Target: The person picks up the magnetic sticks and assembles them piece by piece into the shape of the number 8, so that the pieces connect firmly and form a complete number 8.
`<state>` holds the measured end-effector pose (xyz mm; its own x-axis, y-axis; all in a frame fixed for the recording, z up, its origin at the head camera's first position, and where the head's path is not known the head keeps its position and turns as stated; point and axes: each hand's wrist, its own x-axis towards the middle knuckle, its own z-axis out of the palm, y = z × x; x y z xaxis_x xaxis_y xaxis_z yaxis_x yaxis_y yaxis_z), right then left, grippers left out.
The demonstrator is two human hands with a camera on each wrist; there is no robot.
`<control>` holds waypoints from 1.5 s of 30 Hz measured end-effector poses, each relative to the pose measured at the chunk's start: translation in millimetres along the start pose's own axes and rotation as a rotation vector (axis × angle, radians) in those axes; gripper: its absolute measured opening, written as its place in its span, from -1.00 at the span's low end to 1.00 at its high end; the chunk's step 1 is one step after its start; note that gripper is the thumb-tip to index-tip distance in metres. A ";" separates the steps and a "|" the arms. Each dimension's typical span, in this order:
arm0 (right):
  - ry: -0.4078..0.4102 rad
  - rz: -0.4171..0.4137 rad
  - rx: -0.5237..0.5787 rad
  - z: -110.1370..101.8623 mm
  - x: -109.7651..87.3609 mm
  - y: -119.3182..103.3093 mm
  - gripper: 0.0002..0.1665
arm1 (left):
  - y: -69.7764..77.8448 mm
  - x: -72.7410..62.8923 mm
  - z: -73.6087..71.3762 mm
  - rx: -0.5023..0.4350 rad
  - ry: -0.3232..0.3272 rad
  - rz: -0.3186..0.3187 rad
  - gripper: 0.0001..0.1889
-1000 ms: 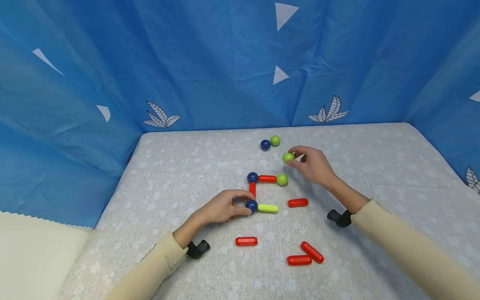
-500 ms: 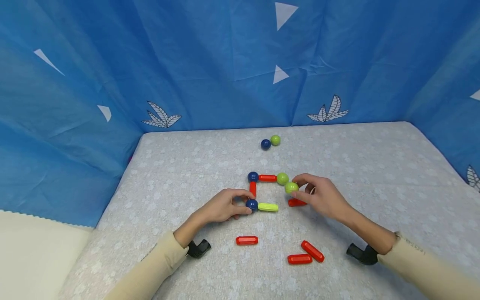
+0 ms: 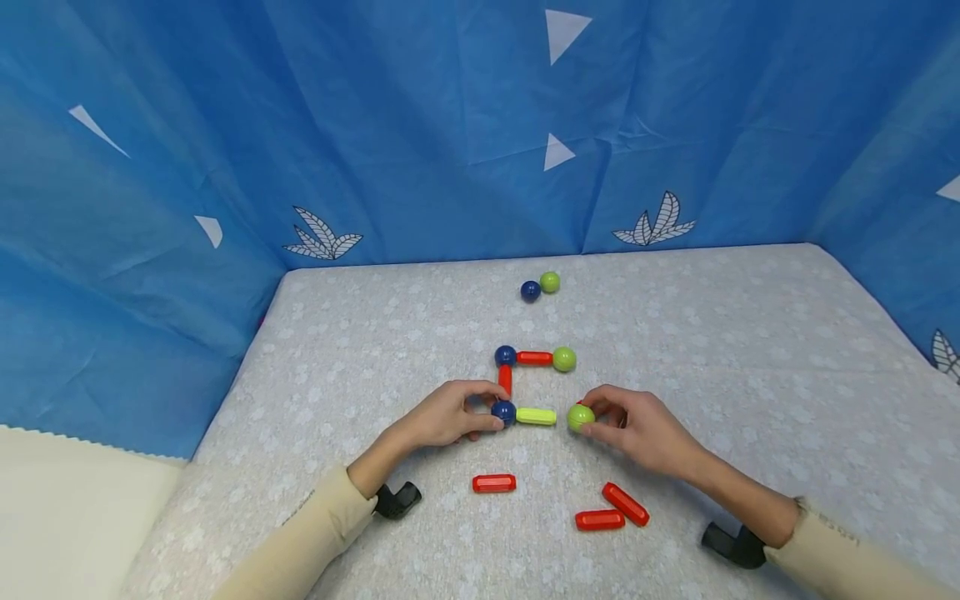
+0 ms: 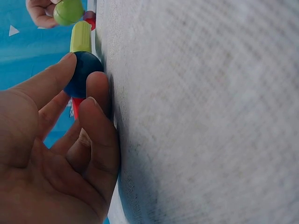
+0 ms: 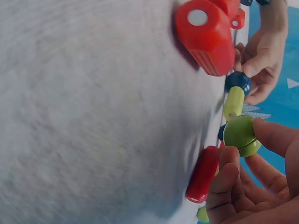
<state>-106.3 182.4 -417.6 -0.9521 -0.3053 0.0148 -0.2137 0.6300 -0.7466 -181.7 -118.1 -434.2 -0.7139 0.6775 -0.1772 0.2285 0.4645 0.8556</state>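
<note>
My left hand point(image 3: 455, 411) pinches a dark blue ball point(image 3: 503, 412) at the near corner of a joined shape. From that ball a yellow-green rod point(image 3: 536, 416) points right, and a red rod point(image 3: 506, 381) runs back to another blue ball point(image 3: 506, 356). A second red rod point(image 3: 534, 358) links that far ball to a green ball point(image 3: 564, 359). My right hand point(image 3: 637, 425) pinches a loose green ball point(image 5: 241, 135) between thumb and fingers, a small gap from the yellow-green rod's free end. Under the right hand, a loose red rod point(image 5: 203, 174) is mostly hidden in the head view.
Nearer me lie a single red rod point(image 3: 493, 483) and a pair of red rods point(image 3: 599, 520) close together. Toward the back sit a blue ball point(image 3: 530, 291) and a green ball point(image 3: 550, 282), side by side. A blue curtain point(image 3: 450, 125) hangs behind the cloth-covered table point(image 3: 360, 333).
My right hand has brought its green ball toward me, from beyond the far green ball to just right of the yellow-green rod's end. The left hand has stayed on its blue ball.
</note>
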 end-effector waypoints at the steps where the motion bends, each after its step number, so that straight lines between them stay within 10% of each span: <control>1: -0.002 0.005 0.000 1.1 -0.4 0.7 -0.76 | 0.1 0.2 0.2 -0.001 -0.001 0.001 -0.65; 17: -0.038 0.103 -0.041 13.2 -0.3 0.8 -0.72 | 2.2 6.3 4.9 0.003 -0.023 -0.002 -0.65; 45: -0.027 0.018 -0.054 19.3 4.2 0.5 -0.73 | -3.5 -0.2 0.5 -0.007 -0.003 0.010 -0.68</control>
<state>-106.2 167.7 -430.7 -0.9499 -0.3121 -0.0171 -0.2085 0.6733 -0.7093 -182.1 -119.5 -437.4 -0.7093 0.6840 -0.1701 0.2313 0.4539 0.8605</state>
